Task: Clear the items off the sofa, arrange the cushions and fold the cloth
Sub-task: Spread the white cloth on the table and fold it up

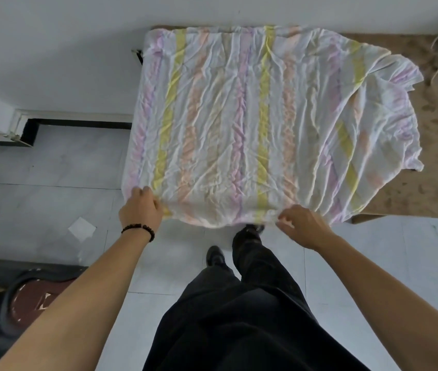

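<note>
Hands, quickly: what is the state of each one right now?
Left hand: closed, gripping the striped cloth at its near edge.
Right hand: closed, pinching the same near edge.

Both bare forearms stretched forward and down, nearly straight. Left grip [141,207] at near-left corner of crumpled white cloth with yellow, pink and peach stripes [239,116]: knuckles up, fingers curled round hem. Dark beaded bracelet [138,229] on left wrist. Right grip [302,226] at cloth's near edge, right of its middle: wrist bent, fingertips pinching hem. Grips well apart. Legs in loose black trousers [239,317] below cloth's near edge, right foot nearer cloth.
</note>
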The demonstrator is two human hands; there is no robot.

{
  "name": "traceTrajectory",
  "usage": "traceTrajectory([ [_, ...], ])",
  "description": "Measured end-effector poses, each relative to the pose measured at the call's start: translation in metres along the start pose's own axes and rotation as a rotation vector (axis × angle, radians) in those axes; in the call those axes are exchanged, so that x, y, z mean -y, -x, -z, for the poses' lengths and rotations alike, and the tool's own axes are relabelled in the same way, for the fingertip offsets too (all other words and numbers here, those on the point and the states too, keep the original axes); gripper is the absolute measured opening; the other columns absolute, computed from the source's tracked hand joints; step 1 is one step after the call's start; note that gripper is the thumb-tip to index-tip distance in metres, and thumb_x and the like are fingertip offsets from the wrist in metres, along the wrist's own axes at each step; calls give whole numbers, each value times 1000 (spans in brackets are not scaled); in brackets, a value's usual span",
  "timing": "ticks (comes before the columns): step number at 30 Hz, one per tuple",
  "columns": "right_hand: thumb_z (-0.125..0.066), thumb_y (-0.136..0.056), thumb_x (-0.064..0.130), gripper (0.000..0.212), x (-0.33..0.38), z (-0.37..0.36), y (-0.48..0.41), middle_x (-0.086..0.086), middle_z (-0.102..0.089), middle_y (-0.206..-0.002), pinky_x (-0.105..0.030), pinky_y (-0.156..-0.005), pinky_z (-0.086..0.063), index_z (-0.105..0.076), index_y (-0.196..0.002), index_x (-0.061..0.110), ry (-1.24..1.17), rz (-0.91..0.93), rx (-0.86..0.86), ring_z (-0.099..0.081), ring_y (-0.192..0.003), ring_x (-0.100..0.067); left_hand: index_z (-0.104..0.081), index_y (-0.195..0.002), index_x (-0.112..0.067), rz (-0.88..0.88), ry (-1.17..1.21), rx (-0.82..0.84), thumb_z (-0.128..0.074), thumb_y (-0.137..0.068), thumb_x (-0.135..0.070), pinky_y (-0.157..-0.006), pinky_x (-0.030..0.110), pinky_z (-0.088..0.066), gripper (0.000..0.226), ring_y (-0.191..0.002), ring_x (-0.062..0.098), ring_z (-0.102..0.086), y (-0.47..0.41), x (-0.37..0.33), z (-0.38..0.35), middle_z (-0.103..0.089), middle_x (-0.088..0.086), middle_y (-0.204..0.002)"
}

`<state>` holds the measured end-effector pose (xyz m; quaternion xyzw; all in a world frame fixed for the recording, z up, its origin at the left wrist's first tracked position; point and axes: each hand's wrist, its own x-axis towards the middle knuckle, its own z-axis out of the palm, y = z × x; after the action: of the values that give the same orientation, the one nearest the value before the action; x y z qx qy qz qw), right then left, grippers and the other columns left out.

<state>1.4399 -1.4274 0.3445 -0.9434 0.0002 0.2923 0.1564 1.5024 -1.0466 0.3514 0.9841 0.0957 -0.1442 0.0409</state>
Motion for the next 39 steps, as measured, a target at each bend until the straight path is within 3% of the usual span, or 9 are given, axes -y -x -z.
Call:
traceTrajectory([
  [3, -52, -99, 31, 33, 21, 3, -18, -3, -51, -132, -40, -84, -52, -58, -131, 22, -73, 19, -285, -54, -118, -25, -51, -124, -10, -22, -25, -37, -52, -88, -2, -62, 40, -45, 37, -111, 36, -46, -21, 5, -1, -42, 14, -138],
  [6, -51, -101, 25, 40, 31, 1, -33, 0, -45, -143, -39, -90, -50, -49, -141, 25, 51, -12, -185, -40, -131, -24, -58, -116, -6, 45, -68, 38, -46, -88, 7, -65, 38, -43, 33, -108, 34, -48, -32, 6, 1, -53, 17, -121],
  [9, -63, -92, 7, 37, 32, -7, -35, 1, -60, -110, -29, -75, -50, -63, -125, 24, 169, 32, -187, -53, -104, -20, -59, -103, -1, 53, -114, 35, -45, -83, 15, -66, 36, -41, 29, -101, 34, -51, -29, 5, 2, -58, 19, -103],
  [12, -58, -91, 3, 31, 39, -10, -28, -3, -63, -101, -30, -78, -50, -70, -116, 17, 124, 65, -153, -59, -98, -23, -57, -110, -2, 76, -128, 69, -48, -84, 13, -73, 38, -46, 32, -105, 33, -50, -22, 12, 2, -57, 18, -110],
  [16, -54, -89, 13, 25, 45, -13, -17, -2, -65, -109, -24, -87, -45, -74, -104, 15, 59, 107, 50, -61, -105, -22, -60, -111, -7, 135, -218, 169, -48, -88, 6, -79, 37, -49, 28, -106, 30, -52, -12, 22, 1, -57, 14, -111],
  [23, -54, -95, 22, 29, 39, 15, -7, 5, -63, -128, -26, -100, -42, -69, -120, 23, -66, 114, 224, -56, -118, -15, -62, -109, -12, 150, -363, 304, -50, -88, -8, -88, 36, -48, 24, -111, 28, -51, -16, 5, 9, -53, 10, -120],
  [28, -49, -99, 21, 32, -12, 55, -1, -1, -60, -132, -33, -102, -44, -63, -128, 23, -223, -49, -56, -55, -121, -20, -45, -128, -9, 79, -220, 210, -50, -91, -25, -85, 40, -44, 41, -115, 31, -45, -14, -46, 14, -45, 13, -128],
  [37, -51, -98, 21, 35, -178, 111, -9, -10, -41, -146, -43, -108, -36, -59, -131, 21, -147, -340, -382, -31, -139, -28, -52, -134, -16, -404, 93, 237, -47, -98, -30, -105, 40, -39, 39, -133, 27, -40, 9, -224, -9, -42, 7, -146],
  [39, -51, -99, 24, 35, -213, 114, -15, -11, -38, -149, -45, -112, -33, -59, -133, 22, -164, -363, -409, -25, -143, -29, -63, -122, -15, -479, 171, 158, -52, -96, -27, -98, 39, -43, 30, -122, 28, -49, 21, -273, -17, -52, 7, -133],
])
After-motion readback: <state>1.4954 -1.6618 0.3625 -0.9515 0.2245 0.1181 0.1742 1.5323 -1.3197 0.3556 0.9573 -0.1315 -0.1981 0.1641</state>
